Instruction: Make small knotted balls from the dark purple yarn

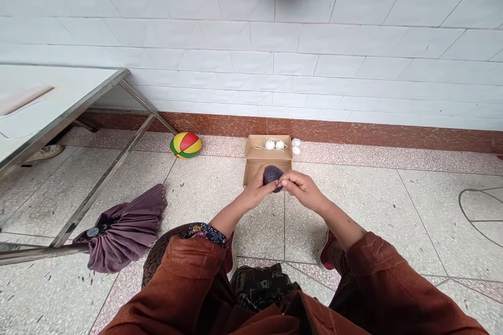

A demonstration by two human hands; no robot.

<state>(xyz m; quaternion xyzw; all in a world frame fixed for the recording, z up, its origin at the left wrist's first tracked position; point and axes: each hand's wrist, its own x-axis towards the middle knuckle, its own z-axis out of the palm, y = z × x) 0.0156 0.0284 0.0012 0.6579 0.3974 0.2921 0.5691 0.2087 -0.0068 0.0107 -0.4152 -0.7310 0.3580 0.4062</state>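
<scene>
My left hand (257,188) is wrapped round a ball of dark purple yarn (272,176), holding it above the front of an open cardboard box (248,174). At the ball's right side, my right hand (301,187) has thumb and finger pinched together on what looks like a strand of the same yarn. Two small white balls (270,144) with loose white string lie on the box's raised rear part. Part of the box's inside is hidden behind my hands and the yarn.
More small white balls (296,146) sit right of the box. A colourful ball (186,145) rests by the wall at left, near a metal-framed table (98,81). A folded purple umbrella (126,227) lies left on the floor. A wire frame (481,220) stands far right.
</scene>
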